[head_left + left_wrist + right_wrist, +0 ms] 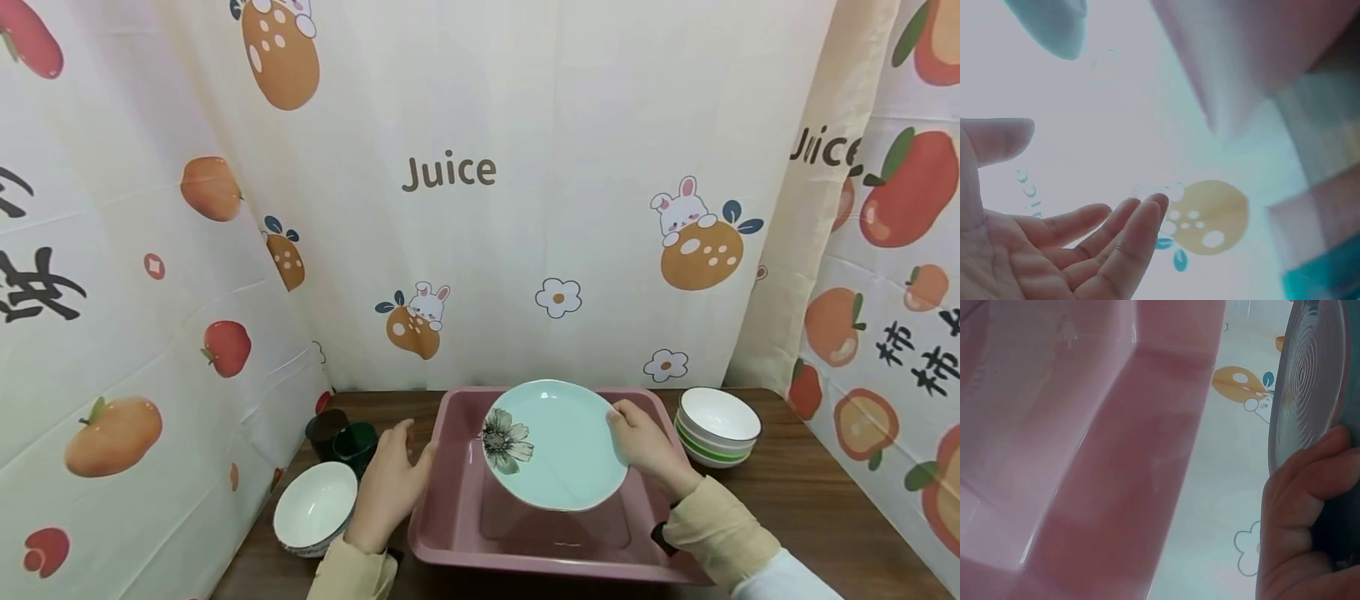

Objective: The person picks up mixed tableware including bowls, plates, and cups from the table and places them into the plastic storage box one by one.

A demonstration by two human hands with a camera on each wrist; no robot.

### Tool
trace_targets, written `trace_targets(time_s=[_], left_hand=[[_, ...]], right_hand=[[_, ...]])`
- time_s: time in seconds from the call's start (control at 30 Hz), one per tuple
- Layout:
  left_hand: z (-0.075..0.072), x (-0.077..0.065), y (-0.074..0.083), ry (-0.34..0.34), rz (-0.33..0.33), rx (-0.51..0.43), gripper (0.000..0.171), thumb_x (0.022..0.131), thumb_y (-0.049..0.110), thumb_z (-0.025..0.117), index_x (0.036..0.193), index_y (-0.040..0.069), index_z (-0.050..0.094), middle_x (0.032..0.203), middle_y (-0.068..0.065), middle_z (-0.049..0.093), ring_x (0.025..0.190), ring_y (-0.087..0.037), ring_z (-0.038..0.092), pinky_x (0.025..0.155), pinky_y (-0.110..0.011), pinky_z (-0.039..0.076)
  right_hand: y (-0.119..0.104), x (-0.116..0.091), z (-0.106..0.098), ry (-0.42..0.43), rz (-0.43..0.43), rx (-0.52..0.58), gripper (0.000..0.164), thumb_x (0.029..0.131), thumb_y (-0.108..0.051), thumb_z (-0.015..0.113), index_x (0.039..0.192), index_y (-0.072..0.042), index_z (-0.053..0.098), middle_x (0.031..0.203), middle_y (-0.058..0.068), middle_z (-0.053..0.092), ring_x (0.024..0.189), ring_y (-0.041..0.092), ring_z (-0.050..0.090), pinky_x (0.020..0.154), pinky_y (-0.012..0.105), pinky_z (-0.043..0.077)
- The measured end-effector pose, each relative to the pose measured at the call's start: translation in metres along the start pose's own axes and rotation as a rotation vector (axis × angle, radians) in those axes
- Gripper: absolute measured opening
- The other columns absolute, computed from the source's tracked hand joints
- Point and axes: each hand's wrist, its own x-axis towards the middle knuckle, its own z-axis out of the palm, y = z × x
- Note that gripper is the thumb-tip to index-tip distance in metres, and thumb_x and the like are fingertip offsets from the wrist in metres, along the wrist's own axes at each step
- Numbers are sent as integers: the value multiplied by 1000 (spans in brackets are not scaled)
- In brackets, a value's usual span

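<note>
My right hand (648,446) grips the right edge of a light turquoise plate (570,446) with a grey flower printed on its left side. The plate is held up over a pink rectangular basin (450,500), its face toward the head camera. Seen from the right wrist, the fingers (1310,519) curl at the rim, and a face with concentric rings (1307,381) shows above them. My left hand (393,479) is held with fingers apart and nothing in it, left of the basin. In the left wrist view its palm (1054,256) is bare.
Left of the left hand stand a white bowl (315,504) and two dark cups, one black (324,429) and one green (356,442). Stacked bowls (718,421), white and green, stand right of the basin on the wooden table (810,500). Printed curtains (480,250) enclose the table's back and sides.
</note>
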Motion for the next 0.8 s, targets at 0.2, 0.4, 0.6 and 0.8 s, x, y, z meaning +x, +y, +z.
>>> trace_targets(time_s=[0.2,0.4,0.6,0.8], left_hand=[[-3,18,20,-94,41,-164,79,93,58,55,148,6,36,136,-17,51,119,-31,56,92,-52,49],[11,35,35,-236,52,-291,78,92,53,59,147,4,35,132,-17,54,118,-32,57,95,-52,48],[31,44,42,-368,47,-391,81,94,50,59,148,-3,30,120,-20,58,84,-22,66,75,-42,57],[45,42,45,-386,85,-441,68,97,43,58,139,-7,38,97,-17,64,63,-15,62,58,-33,56]], right_hand=[[-2,-1,0,-6,3,-2,26,106,-18,33,106,3,49,78,10,55,65,17,56,59,29,47],[-4,-3,0,-15,11,19,27,106,-19,33,108,3,49,79,10,55,65,18,56,58,30,47],[-6,-4,1,-21,31,41,28,106,-20,31,108,2,49,80,10,55,65,18,56,59,30,48],[-5,-5,1,-8,33,45,27,106,-19,32,105,2,49,79,9,54,65,18,56,58,29,48]])
